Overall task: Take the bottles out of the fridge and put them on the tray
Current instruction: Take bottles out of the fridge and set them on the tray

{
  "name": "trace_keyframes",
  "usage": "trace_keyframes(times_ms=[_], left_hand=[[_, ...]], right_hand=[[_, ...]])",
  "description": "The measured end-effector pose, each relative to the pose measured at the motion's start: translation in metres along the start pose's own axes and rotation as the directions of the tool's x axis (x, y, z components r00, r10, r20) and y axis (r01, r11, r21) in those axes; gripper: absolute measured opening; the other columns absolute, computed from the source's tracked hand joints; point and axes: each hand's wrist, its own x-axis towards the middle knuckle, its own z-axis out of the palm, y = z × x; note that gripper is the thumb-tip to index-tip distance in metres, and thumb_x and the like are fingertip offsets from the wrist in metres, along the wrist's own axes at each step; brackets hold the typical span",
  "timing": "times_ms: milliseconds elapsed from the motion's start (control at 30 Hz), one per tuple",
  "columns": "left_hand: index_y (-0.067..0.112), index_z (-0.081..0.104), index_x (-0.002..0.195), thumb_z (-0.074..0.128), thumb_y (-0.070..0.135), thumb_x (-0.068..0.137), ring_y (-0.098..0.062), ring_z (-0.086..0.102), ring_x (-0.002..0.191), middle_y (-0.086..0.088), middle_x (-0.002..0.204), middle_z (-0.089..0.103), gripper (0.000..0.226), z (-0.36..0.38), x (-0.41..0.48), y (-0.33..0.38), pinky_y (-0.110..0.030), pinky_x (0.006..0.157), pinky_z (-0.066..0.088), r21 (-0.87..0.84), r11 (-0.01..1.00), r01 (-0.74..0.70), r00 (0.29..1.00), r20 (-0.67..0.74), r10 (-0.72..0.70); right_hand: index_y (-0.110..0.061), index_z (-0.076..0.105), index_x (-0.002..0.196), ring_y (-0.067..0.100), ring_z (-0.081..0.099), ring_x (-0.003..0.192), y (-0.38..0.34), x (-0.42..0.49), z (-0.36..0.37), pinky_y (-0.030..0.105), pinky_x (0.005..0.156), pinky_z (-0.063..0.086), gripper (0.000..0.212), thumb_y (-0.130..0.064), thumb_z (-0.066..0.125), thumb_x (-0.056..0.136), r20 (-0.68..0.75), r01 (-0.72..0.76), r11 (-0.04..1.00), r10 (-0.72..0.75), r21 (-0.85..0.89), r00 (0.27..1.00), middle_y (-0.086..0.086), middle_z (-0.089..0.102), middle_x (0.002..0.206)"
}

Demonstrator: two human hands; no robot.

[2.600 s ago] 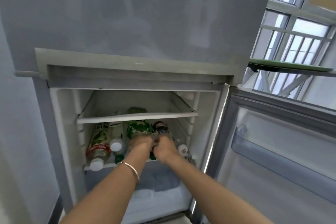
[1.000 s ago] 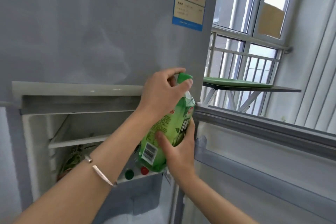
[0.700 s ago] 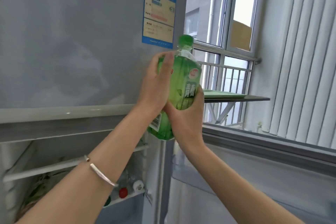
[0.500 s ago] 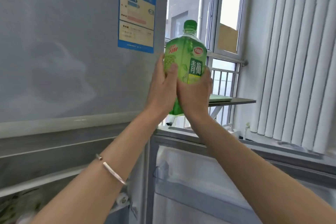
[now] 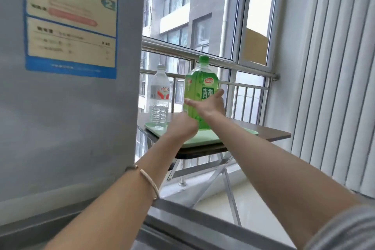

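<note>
We see a large green bottle (image 5: pixel 200 89) standing upright on a pale green tray (image 5: pixel 205 139), its green cap on and its label facing us. The right hand (image 5: pixel 211 104) is at the bottle's middle — thumb out to the left across the front, fingers reaching up along the right side — and looks loosely spread against it; we cannot tell whether it truly grips or only touches. The left hand (image 5: pixel 181 128) is lower, at the bottle's base, curled with its back toward us; its fingers are hidden, so we cannot tell whether they close on the bottle. A thin bracelet (image 5: pixel 150 182) sits on the left forearm.

Just to the left on the same tray stands a clear water bottle (image 5: pixel 160 97) with a red-and-white label, upright, apart from the green one. The tray rests on a dark folding table (image 5: pixel 274 135) with metal legs, set before a window railing (image 5: pixel 223 63). At left the grey fridge (image 5: pixel 67 117) fills the view, a blue-bordered energy sticker (image 5: pixel 71 20) on its side — vertical blinds (image 5: pixel 332 67) hang at right
</note>
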Motion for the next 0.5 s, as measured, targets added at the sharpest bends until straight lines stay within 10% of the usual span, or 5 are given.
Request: trace_keyframes(times_ms=[267,500], left_hand=[[0.001,0.054,0.119,0.046,0.003,0.091,-0.023,0.056,0.089,-0.01,0.098,0.056,0.03,0.01,0.051,-0.027,-0.029,0.075,0.049,0.43,0.896,0.114,0.989,0.033,-0.142],[0.001,0.053,0.122,0.048,0.002,0.09,-0.03,0.058,0.113,-0.015,0.122,0.059,0.032,0.015,0.067,-0.029,-0.036,0.091,0.049,0.587,0.807,0.061,0.989,0.072,-0.127]], right_hand=[[-0.013,0.008,0.148,0.034,0.054,0.121,0.021,0.05,0.081,0.046,0.09,0.055,0.13,-0.069,0.077,0.052,0.086,-0.093,0.995,0.096,-0.038,0.992,0.018,0.043,0.143],[-0.022,-0.03,0.146,0.037,0.024,0.144,0.025,0.07,0.105,0.05,0.114,0.033,0.137,-0.057,0.076,0.068,0.259,-0.128,0.991,0.134,-0.039,0.957,0.018,0.015,0.159]])
